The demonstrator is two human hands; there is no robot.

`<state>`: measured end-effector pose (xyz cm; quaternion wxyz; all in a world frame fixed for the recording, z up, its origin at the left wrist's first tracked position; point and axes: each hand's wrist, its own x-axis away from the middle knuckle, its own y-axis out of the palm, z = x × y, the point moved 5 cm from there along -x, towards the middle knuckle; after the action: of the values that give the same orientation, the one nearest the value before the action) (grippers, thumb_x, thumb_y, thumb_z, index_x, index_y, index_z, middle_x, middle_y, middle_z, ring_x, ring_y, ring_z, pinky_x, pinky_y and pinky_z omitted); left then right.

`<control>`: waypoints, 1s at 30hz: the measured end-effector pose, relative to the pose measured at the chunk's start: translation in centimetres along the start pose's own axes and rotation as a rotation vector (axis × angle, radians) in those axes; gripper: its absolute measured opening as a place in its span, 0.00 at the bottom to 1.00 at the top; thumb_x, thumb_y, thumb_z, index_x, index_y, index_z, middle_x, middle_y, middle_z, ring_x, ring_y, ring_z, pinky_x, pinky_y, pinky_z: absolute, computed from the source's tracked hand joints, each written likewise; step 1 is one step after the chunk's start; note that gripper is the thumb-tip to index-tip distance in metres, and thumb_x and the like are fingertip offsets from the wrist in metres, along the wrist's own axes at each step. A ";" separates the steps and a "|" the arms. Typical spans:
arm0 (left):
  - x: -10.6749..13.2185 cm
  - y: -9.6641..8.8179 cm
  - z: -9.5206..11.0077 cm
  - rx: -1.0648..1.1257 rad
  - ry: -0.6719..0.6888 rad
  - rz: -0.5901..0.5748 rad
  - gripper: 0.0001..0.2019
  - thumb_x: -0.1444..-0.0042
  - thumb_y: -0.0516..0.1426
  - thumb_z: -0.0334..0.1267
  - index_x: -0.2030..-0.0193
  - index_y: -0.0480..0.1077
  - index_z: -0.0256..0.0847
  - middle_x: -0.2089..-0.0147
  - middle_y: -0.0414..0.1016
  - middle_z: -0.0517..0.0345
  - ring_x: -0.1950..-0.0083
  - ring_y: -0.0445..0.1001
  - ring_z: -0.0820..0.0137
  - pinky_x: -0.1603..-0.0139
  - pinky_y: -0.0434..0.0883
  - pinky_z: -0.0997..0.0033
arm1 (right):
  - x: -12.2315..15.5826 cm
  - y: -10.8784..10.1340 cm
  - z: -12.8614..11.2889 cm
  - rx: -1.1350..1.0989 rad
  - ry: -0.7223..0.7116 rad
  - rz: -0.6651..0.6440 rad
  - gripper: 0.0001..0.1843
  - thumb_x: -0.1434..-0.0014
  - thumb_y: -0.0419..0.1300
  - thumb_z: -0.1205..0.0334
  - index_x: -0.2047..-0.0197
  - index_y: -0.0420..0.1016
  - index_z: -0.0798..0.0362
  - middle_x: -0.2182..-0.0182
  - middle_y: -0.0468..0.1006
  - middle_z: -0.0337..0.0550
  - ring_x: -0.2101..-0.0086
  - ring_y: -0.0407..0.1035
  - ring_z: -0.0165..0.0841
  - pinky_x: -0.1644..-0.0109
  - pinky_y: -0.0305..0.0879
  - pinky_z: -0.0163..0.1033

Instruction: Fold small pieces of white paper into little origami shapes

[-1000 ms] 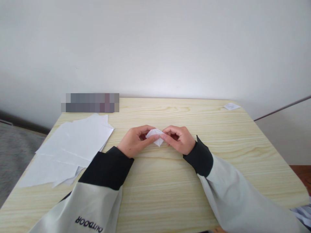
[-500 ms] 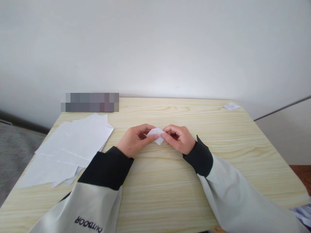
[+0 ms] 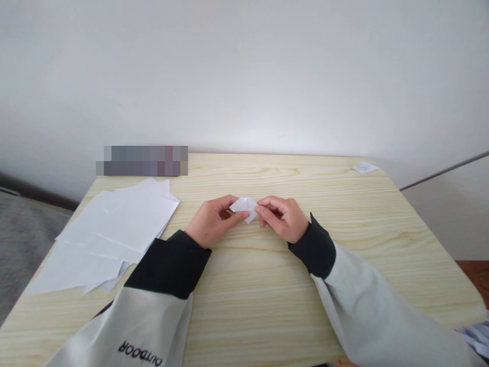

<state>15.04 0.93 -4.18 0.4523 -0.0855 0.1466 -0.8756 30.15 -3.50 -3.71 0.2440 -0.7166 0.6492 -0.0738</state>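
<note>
Small folded paper (image 3: 244, 204) is held up over the middle of the desk (image 3: 252, 306). Grip: left hand (image 3: 212, 220) pinched on its lower left, right hand (image 3: 283, 218) on its right corner. Since the earlier frame, the paper has risen slightly and the right hand's thumb shifted outward, suggesting repositioning. Loose sheets (image 3: 110, 219), left, unmoved.

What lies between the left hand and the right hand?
In the head view, a small folded white paper lies between the left hand and the right hand, touched by both.
</note>
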 end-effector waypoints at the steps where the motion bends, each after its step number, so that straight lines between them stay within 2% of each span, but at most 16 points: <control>1: 0.0 0.0 0.0 0.025 0.000 0.006 0.14 0.50 0.60 0.45 0.63 0.71 0.35 0.67 0.76 0.56 0.69 0.72 0.71 0.68 0.68 0.73 | 0.0 0.0 -0.1 0.010 -0.003 -0.001 0.10 0.40 0.54 0.59 0.66 0.72 0.55 0.82 0.73 0.36 0.83 0.63 0.23 0.79 0.58 0.28; 4: -0.1 -0.1 -0.2 0.124 -0.004 0.051 0.16 0.50 0.59 0.45 0.59 0.67 0.36 0.66 0.75 0.56 0.71 0.70 0.73 0.71 0.68 0.74 | 0.0 0.0 -0.4 0.080 -0.040 -0.003 0.10 0.41 0.54 0.60 0.69 0.72 0.55 0.84 0.71 0.35 0.84 0.60 0.22 0.80 0.55 0.29; 6: -0.1 -0.2 -0.2 0.168 0.011 0.077 0.17 0.49 0.59 0.44 0.57 0.64 0.36 0.66 0.74 0.56 0.71 0.70 0.74 0.72 0.68 0.74 | 0.0 -0.1 -0.7 0.134 -0.108 0.014 0.09 0.41 0.55 0.61 0.70 0.72 0.55 0.81 0.71 0.36 0.82 0.60 0.23 0.78 0.56 0.30; 9: 0.0 -0.1 0.2 0.148 0.084 0.036 0.14 0.46 0.56 0.41 0.56 0.65 0.37 0.65 0.72 0.57 0.67 0.71 0.73 0.68 0.68 0.74 | -0.1 -0.3 -0.9 0.160 -0.170 0.072 0.08 0.43 0.57 0.61 0.62 0.72 0.55 0.73 0.75 0.40 0.76 0.63 0.25 0.73 0.60 0.31; 12: 0.2 0.1 0.6 0.051 0.135 -0.029 0.15 0.45 0.54 0.37 0.50 0.66 0.38 0.67 0.69 0.61 0.69 0.70 0.75 0.69 0.67 0.75 | -0.1 -0.3 -0.6 0.142 -0.165 0.086 0.12 0.44 0.59 0.59 0.57 0.71 0.54 0.70 0.76 0.40 0.76 0.62 0.25 0.73 0.60 0.31; 15: 0.4 0.2 0.7 0.025 0.131 -0.015 0.22 0.47 0.55 0.36 0.44 0.61 0.40 0.68 0.66 0.63 0.72 0.69 0.77 0.71 0.66 0.76 | -0.1 -0.1 -0.3 0.120 -0.135 0.071 0.09 0.44 0.60 0.59 0.61 0.72 0.53 0.72 0.75 0.38 0.79 0.60 0.23 0.75 0.58 0.31; 17: 0.4 0.1 0.7 0.054 0.119 0.012 0.26 0.49 0.58 0.37 0.43 0.59 0.39 0.65 0.68 0.61 0.70 0.72 0.76 0.69 0.68 0.75 | -0.1 -0.1 0.1 0.080 -0.087 0.080 0.07 0.44 0.60 0.59 0.64 0.72 0.53 0.74 0.75 0.37 0.81 0.60 0.23 0.77 0.58 0.31; 20: 0.3 -0.1 0.3 0.050 0.095 0.052 0.24 0.52 0.60 0.39 0.48 0.62 0.39 0.61 0.72 0.56 0.67 0.74 0.73 0.67 0.69 0.73 | -0.1 -0.2 0.4 -0.006 -0.041 0.098 0.06 0.45 0.60 0.59 0.66 0.69 0.52 0.74 0.76 0.37 0.79 0.64 0.25 0.75 0.60 0.31; 24: 0.1 -0.2 -0.4 0.035 0.050 0.070 0.16 0.50 0.60 0.42 0.57 0.67 0.37 0.70 0.74 0.58 0.69 0.74 0.71 0.66 0.70 0.71 | -0.2 -0.3 0.6 -0.045 -0.044 0.107 0.08 0.45 0.60 0.61 0.62 0.66 0.52 0.72 0.78 0.38 0.76 0.67 0.26 0.72 0.63 0.32; 27: 0.1 -0.5 -0.3 0.043 0.090 0.128 0.14 0.51 0.60 0.41 0.59 0.68 0.37 0.68 0.75 0.57 0.68 0.73 0.71 0.65 0.70 0.71 | -0.2 -0.4 0.3 0.046 -0.095 0.130 0.12 0.46 0.61 0.63 0.57 0.67 0.52 0.72 0.77 0.38 0.77 0.65 0.26 0.72 0.64 0.33; 30: 0.2 -0.8 0.3 -0.026 0.154 0.183 0.11 0.51 0.60 0.39 0.61 0.71 0.36 0.67 0.76 0.57 0.70 0.71 0.73 0.67 0.69 0.73 | -0.2 -0.8 -0.4 0.160 -0.199 0.188 0.10 0.46 0.61 0.65 0.59 0.70 0.52 0.72 0.75 0.37 0.76 0.64 0.26 0.70 0.64 0.33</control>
<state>14.37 1.14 -3.63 0.5164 -0.0102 0.1995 -0.8327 30.61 -3.41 -2.95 0.3693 -0.6347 0.6782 -0.0307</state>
